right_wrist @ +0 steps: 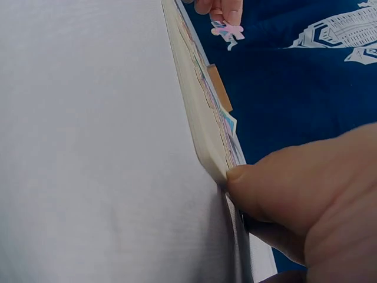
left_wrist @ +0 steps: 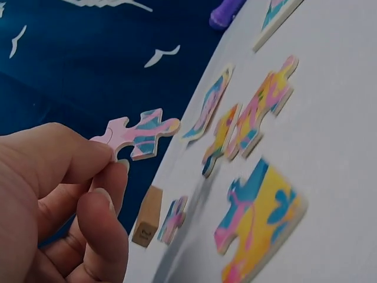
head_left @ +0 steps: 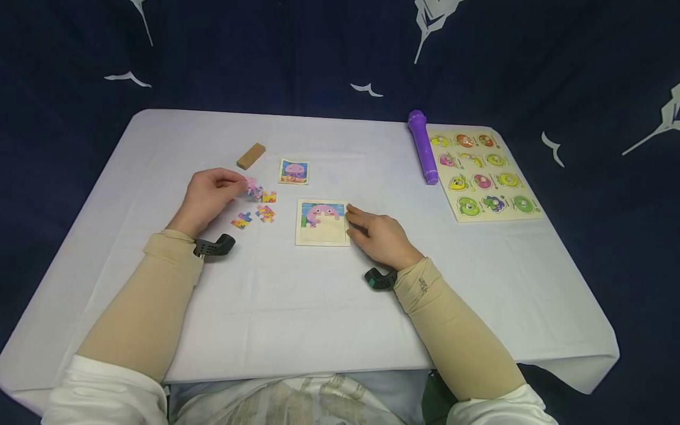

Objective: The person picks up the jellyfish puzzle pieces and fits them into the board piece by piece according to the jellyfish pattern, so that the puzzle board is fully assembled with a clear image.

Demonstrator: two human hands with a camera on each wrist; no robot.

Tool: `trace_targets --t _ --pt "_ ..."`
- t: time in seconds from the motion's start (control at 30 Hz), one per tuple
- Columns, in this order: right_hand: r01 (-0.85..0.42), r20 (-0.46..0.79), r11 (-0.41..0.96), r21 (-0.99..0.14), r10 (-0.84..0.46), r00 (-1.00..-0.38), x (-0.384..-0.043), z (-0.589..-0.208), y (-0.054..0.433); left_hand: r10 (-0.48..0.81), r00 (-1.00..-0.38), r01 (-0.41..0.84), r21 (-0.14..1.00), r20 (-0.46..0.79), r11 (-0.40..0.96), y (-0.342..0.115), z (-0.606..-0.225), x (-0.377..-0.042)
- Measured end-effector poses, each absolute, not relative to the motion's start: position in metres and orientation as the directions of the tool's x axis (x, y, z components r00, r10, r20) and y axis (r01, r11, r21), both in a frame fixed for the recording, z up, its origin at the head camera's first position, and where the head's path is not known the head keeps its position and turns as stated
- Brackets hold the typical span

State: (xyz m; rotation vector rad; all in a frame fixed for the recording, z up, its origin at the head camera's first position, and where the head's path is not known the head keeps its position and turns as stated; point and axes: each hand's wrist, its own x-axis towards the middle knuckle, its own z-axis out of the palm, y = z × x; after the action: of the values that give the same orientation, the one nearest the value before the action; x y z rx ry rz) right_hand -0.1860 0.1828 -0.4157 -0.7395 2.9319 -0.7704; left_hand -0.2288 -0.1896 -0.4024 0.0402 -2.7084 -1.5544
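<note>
My left hand [head_left: 208, 198] pinches a pink and blue puzzle piece [left_wrist: 144, 134] between thumb and fingertips, raised above the table. Beneath and beside it lie loose puzzle pieces, among them a yellow and blue one [left_wrist: 259, 218] and a multicoloured one [head_left: 265, 213]. A square wooden puzzle board [head_left: 322, 237] lies flat in front, its upper part filled with a pink cartoon figure and its lower part bare wood. My right hand [head_left: 383, 237] touches the board's right edge with thumb and fingers extended; the right wrist view shows the thumb against the rim, other fingers partly hidden.
Behind the pieces are a brown wooden block [head_left: 251, 156] and a small picture card [head_left: 294, 172] with a pink figure. At the back right, a purple microphone [head_left: 423, 147] lies beside a larger fruit puzzle board [head_left: 486, 174]. A white cloth covers the table [head_left: 297, 307].
</note>
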Motion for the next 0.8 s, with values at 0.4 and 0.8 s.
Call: trace_targets --t 0.4,0.8 --pt "-0.441 0.101 0.764 -0.471 -0.45 -0.887 -0.188 -0.416 0.184 0.067 -0.997 0.063 0.896 0.038 0.44 -0.155 -0.4 -0.224" --pt "-0.429 0.08 0.748 -0.506 -0.454 -0.887 -0.191 -0.416 0.187 0.216 -0.975 0.032 0.918 -0.06 0.396 -0.119 -0.396 -0.218"
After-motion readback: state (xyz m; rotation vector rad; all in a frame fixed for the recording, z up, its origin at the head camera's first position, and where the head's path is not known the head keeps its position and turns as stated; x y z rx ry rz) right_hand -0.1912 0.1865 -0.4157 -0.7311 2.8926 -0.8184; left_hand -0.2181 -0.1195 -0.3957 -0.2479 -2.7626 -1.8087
